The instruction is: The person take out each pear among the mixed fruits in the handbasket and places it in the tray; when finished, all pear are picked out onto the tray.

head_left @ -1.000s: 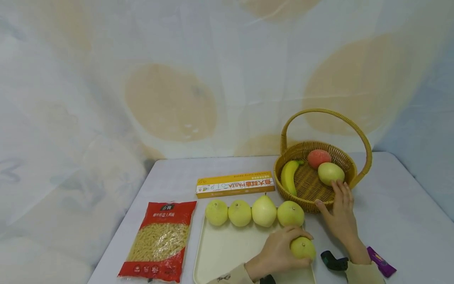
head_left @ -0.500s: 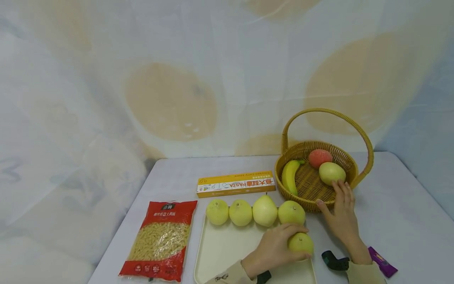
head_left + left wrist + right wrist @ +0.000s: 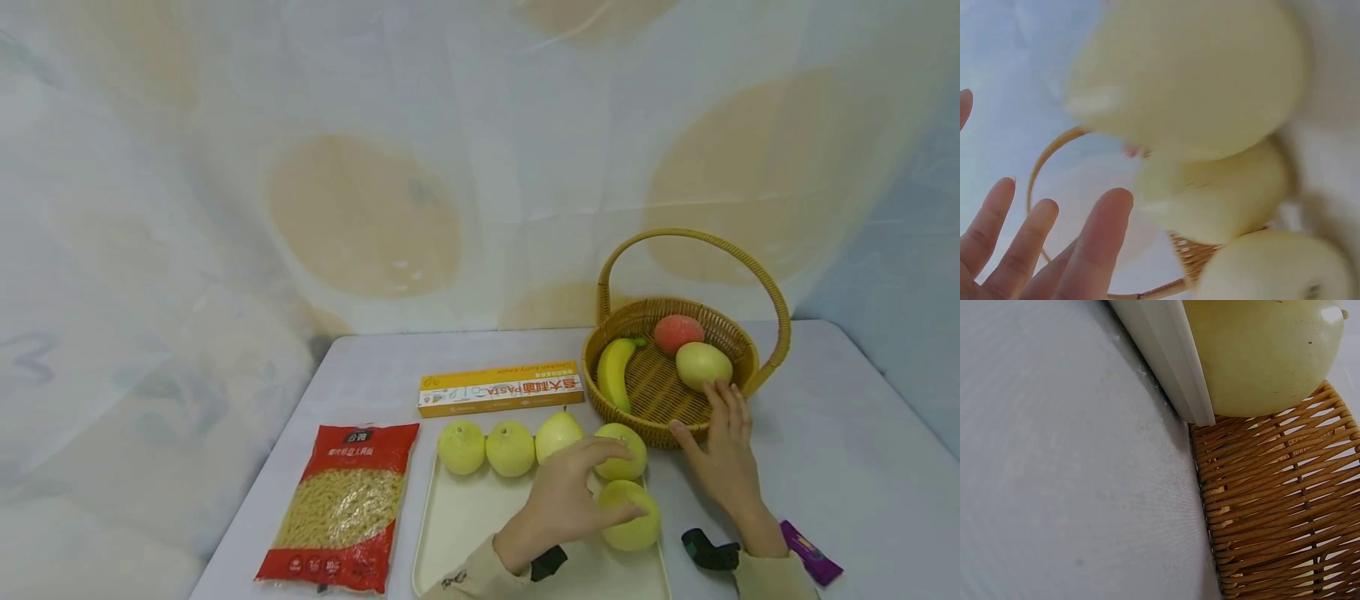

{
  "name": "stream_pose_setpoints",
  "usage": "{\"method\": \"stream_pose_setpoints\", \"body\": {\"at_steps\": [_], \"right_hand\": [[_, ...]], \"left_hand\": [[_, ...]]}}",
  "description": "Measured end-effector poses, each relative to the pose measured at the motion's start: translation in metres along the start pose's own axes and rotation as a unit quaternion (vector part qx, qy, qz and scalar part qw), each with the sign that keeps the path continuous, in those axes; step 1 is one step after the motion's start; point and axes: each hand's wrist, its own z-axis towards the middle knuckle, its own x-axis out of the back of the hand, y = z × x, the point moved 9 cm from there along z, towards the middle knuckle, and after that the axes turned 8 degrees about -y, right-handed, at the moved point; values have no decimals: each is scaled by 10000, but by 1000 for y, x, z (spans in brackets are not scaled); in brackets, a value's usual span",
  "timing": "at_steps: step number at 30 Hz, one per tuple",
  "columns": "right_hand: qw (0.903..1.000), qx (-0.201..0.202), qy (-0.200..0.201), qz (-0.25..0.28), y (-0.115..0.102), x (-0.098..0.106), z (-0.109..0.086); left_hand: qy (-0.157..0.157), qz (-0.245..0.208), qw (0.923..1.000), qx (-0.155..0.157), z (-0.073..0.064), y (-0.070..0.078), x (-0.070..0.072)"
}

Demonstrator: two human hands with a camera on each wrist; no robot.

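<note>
In the head view my left hand (image 3: 562,496) is held over the cream tray (image 3: 472,533), thumb and fingers spread apart. Just beside it a round yellow-green pear (image 3: 636,529) sits at the tray's right side, partly covered by the thumb. Along the tray's far edge stand several more pears (image 3: 510,448) in a row. In the left wrist view, the fingers (image 3: 1100,244) stand apart from a blurred pear (image 3: 1191,75). My right hand (image 3: 723,462) rests at the near right rim of the wicker basket (image 3: 652,392), fingertips by a pale green fruit (image 3: 703,367) inside.
The basket also holds a banana (image 3: 615,371) and a red fruit (image 3: 678,333), under a tall handle (image 3: 693,233). A pasta box (image 3: 501,390) lies behind the tray. A red pasta bag (image 3: 341,508) lies left, a purple packet (image 3: 812,552) right.
My left hand has let go of the round pear and drawn back to the left with its fingers spread. The pear now sits at the tray's right side. The right hand stays put.
</note>
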Motion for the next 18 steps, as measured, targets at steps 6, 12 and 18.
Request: {"method": "stream_pose_setpoints", "body": {"at_steps": [6, 12, 18], "right_hand": [[10000, 32, 20, -3, 1, -1, -1], [9999, 76, 64, -25, -1, 1, 0], [10000, 38, 2, -48, -1, 0, 0]], "left_hand": [[-221, -1887, 9806, 490, 26, -9, 13], [-586, -2843, 9533, 841, 60, -20, 13], [-863, -3065, 9410, 1143, 95, -23, 2]]}}
